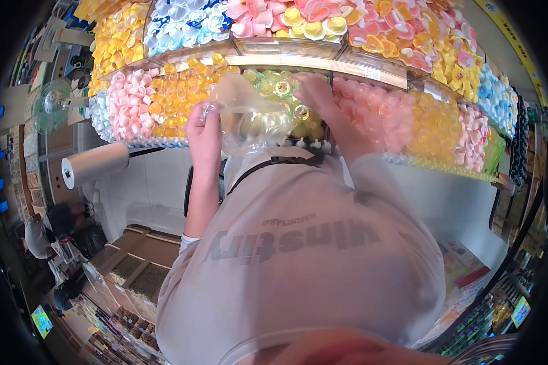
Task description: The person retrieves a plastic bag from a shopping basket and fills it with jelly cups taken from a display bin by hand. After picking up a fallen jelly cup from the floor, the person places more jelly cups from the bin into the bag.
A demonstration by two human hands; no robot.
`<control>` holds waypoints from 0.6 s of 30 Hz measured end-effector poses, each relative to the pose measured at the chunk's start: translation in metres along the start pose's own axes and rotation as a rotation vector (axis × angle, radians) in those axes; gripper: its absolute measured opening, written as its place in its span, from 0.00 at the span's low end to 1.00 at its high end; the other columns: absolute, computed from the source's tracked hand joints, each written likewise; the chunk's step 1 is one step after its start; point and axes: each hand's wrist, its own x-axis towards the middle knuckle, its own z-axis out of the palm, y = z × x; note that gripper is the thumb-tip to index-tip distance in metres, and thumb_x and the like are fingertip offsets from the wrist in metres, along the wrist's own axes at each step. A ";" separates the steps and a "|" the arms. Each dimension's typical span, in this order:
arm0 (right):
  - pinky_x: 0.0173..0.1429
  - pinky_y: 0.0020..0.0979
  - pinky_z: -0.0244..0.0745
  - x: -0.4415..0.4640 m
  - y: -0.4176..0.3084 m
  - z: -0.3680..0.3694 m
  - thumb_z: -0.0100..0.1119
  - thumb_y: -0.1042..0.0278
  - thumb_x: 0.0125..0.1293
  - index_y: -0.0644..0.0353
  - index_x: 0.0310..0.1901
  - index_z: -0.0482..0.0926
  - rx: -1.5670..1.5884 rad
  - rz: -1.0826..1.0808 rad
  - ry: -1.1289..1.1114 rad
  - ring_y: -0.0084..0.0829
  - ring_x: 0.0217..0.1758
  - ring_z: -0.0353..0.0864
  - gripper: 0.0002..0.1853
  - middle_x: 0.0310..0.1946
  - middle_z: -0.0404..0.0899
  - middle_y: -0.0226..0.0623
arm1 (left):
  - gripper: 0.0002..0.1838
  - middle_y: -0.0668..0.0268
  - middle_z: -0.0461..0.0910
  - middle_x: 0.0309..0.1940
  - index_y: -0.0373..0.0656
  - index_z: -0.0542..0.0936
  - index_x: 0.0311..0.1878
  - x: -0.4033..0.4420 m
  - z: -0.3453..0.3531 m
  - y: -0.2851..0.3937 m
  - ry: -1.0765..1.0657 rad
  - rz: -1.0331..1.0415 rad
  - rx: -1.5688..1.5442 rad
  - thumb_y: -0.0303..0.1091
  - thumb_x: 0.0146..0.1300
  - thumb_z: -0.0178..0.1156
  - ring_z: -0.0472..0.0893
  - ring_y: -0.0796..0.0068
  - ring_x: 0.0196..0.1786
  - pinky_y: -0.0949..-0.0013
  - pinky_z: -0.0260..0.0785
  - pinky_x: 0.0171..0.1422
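My left hand [203, 129] is closed on the edge of a clear plastic bag [242, 129], which hangs in front of the lower row of bins. Yellowish-green shapes show through the plastic; whether they lie inside or behind it I cannot tell. My right hand [315, 96] reaches over the bin of green jelly cups [266, 87], just right of the bag. Its fingers point left toward the cups and are too blurred to show whether they grip one. Orange jelly cups [175, 91] fill the bin on the left, and pink jelly cups [371, 112] the one on the right.
Above runs a second row with blue-white packs [186, 27] and yellow cups [313, 30]. A white roll [95, 164] sticks out at left, below a fan [52, 106]. Wooden crates [134, 264] stand lower left; beyond them a person [38, 237] is by the shelves.
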 end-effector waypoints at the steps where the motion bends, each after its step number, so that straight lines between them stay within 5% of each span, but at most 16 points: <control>1: 0.53 0.42 0.76 -0.001 0.002 -0.005 0.68 0.59 0.51 0.45 0.57 0.79 0.010 0.027 0.028 0.44 0.50 0.80 0.27 0.47 0.80 0.41 | 0.04 0.81 0.70 0.23 0.41 0.79 0.40 0.000 0.002 0.000 0.002 -0.007 0.012 0.30 0.69 0.56 0.63 0.94 0.23 0.83 0.51 0.26; 3: 0.50 0.42 0.78 -0.005 0.002 -0.020 0.68 0.60 0.52 0.43 0.57 0.79 0.021 0.055 0.054 0.43 0.47 0.81 0.27 0.45 0.81 0.40 | 0.05 0.80 0.71 0.24 0.41 0.79 0.40 0.000 0.004 0.000 0.003 -0.016 0.025 0.30 0.69 0.56 0.63 0.93 0.24 0.83 0.52 0.26; 5: 0.47 0.35 0.79 -0.009 -0.005 -0.046 0.66 0.65 0.54 0.46 0.60 0.77 0.535 0.299 0.127 0.36 0.46 0.82 0.28 0.47 0.81 0.39 | 0.05 0.80 0.72 0.25 0.40 0.79 0.41 0.004 0.007 -0.002 -0.009 -0.037 0.069 0.30 0.69 0.56 0.64 0.93 0.25 0.83 0.52 0.27; 6: 0.47 0.35 0.79 -0.014 -0.011 -0.065 0.66 0.65 0.54 0.46 0.60 0.77 0.535 0.298 0.126 0.36 0.46 0.82 0.28 0.47 0.81 0.39 | 0.05 0.80 0.72 0.25 0.40 0.79 0.41 0.006 0.009 -0.004 -0.008 -0.038 0.069 0.30 0.69 0.56 0.64 0.93 0.25 0.83 0.52 0.27; 8: 0.47 0.27 0.79 -0.031 -0.030 -0.105 0.64 0.70 0.54 0.54 0.62 0.75 1.435 0.561 0.048 0.28 0.48 0.81 0.30 0.49 0.81 0.36 | 0.05 0.79 0.73 0.26 0.39 0.78 0.42 0.012 0.012 -0.012 -0.061 -0.023 0.090 0.29 0.69 0.57 0.65 0.93 0.25 0.82 0.54 0.27; 13: 0.50 0.29 0.79 -0.087 -0.072 -0.132 0.62 0.72 0.57 0.62 0.62 0.74 1.676 0.162 -0.456 0.26 0.51 0.79 0.28 0.53 0.78 0.33 | 0.07 0.76 0.75 0.26 0.37 0.78 0.46 0.023 0.025 -0.025 -0.083 0.079 0.141 0.27 0.67 0.58 0.67 0.91 0.25 0.81 0.58 0.27; 17: 0.49 0.34 0.80 -0.096 -0.114 -0.102 0.60 0.69 0.61 0.59 0.65 0.70 1.736 0.209 -0.738 0.27 0.54 0.78 0.29 0.56 0.75 0.32 | 0.10 0.65 0.77 0.25 0.39 0.80 0.48 0.024 0.029 -0.019 -0.218 0.210 0.409 0.29 0.66 0.58 0.72 0.84 0.25 0.77 0.63 0.29; 18: 0.50 0.36 0.80 -0.090 -0.120 -0.097 0.59 0.67 0.63 0.58 0.67 0.68 1.841 0.392 -0.747 0.28 0.55 0.77 0.29 0.56 0.74 0.31 | 0.10 0.60 0.79 0.27 0.39 0.81 0.48 0.022 0.030 -0.014 -0.268 0.269 0.481 0.30 0.67 0.57 0.76 0.79 0.25 0.74 0.67 0.31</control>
